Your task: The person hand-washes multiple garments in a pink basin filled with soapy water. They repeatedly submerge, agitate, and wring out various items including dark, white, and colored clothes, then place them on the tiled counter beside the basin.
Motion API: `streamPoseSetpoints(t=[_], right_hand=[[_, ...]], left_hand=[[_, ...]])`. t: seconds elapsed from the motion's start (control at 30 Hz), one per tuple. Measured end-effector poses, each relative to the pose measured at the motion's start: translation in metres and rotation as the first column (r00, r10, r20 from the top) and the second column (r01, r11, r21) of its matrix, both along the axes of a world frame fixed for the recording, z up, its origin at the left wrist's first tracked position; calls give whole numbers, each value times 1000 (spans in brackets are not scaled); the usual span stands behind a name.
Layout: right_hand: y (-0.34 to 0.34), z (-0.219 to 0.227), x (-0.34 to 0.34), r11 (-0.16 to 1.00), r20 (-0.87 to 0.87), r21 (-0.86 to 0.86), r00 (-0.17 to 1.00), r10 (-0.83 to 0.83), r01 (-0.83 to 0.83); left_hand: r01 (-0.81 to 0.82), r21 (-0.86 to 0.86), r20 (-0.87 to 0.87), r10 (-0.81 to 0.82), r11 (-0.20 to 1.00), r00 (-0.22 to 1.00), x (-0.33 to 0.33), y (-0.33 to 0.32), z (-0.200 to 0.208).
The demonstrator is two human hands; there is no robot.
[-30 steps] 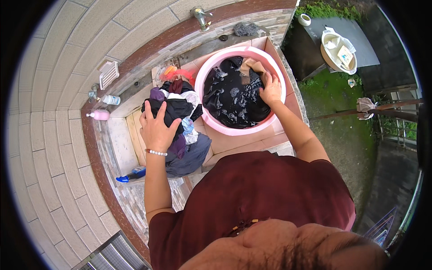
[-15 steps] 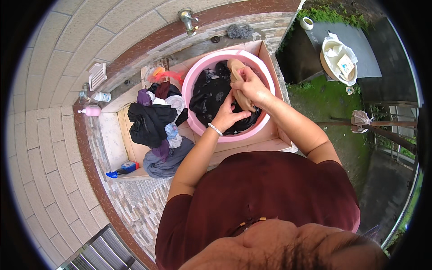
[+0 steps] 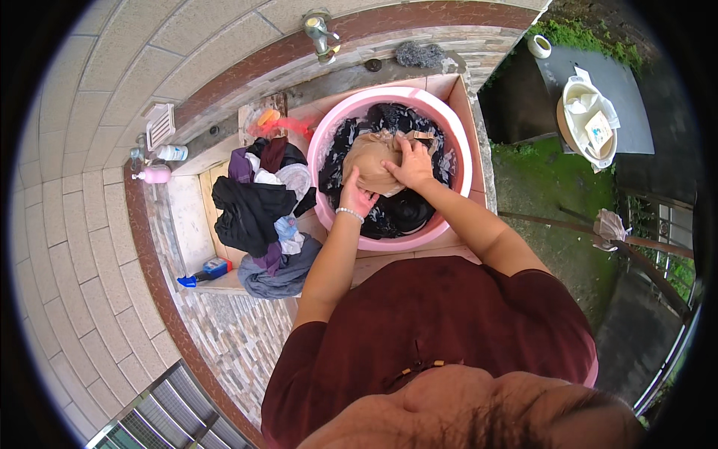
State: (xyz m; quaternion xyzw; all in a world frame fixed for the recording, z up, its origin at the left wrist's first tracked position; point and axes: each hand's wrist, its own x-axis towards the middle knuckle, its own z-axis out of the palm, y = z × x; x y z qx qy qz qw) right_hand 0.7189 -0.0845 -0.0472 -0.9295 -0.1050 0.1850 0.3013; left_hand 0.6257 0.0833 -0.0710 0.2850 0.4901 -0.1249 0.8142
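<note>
A wet beige bra (image 3: 370, 161) is spread over dark clothes (image 3: 389, 116) soaking in a pink basin (image 3: 322, 206). My left hand (image 3: 357, 198) grips its near left edge, with the thumb on top and the fingers partly hidden under the fabric. Spread fingers of my right hand (image 3: 410, 166) lie flat on the bra's right side, thumb stretched to the left. Beyond that hand, a narrow strap-like piece of the bra shows.
Left of the basin lies a heap of clothes (image 3: 254, 209), with a blue brush (image 3: 206, 273) nearby. A pink bottle (image 3: 153, 175) stands on the ledge. A tap (image 3: 320, 37) juts from the wall beyond. At far right, a beige basin (image 3: 562, 123) sits on a dark slab.
The beige bra has gone from a narrow folded shape to a broad, spread one. My right hand has opened from a pinch and flattened on it; my left hand moved slightly left.
</note>
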Motion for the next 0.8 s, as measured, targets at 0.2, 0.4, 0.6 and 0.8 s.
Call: streamPoseSetpoints(t=[0.2, 0.4, 0.6, 0.8], right_hand=[[9, -34, 41, 932, -207, -131, 929, 308, -338], [9, -72, 52, 928, -482, 357, 871, 90, 102], [23, 35, -27, 784, 227, 513, 935, 271, -351], [41, 69, -31, 871, 592, 307, 793, 140, -383]], left_hand=[[411, 439, -214, -352, 799, 911, 12, -3, -35], [-166, -183, 298, 215, 969, 930, 44, -3, 9], [35, -309, 459, 116, 950, 881, 58, 9, 25], [-35, 268, 631, -148, 963, 761, 56, -19, 31]])
